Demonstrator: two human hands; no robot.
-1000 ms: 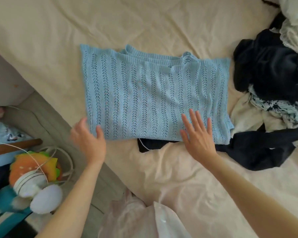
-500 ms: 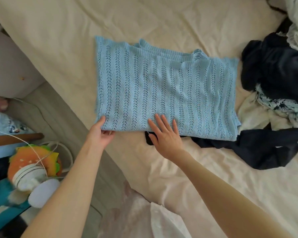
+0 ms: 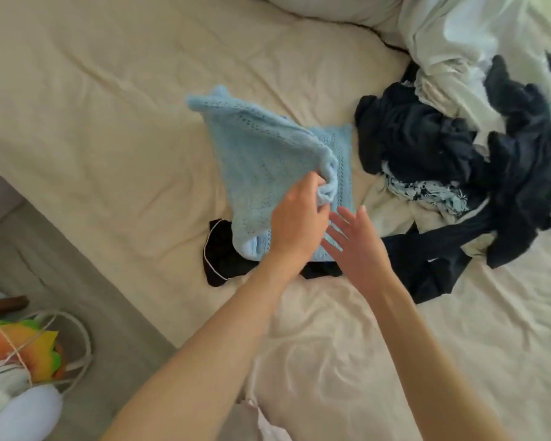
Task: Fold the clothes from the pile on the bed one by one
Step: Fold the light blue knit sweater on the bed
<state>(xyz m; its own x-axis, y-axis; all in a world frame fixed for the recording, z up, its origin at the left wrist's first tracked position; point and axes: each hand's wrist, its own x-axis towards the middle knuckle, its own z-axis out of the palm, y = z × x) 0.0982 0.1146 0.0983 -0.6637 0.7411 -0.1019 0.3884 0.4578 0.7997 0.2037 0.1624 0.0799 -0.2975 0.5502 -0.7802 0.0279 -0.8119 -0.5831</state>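
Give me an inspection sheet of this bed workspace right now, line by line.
Surface: cream bedsheet, wrinkled.
Job's things: blue knit top, one side lifted and carried over; pile of clothes at right.
Clutter: black garment partly under the top.
Grips: left hand pinches the top; right hand open beside it.
Cables: white cord on the floor.
Surroundings: plush toy, pillow.
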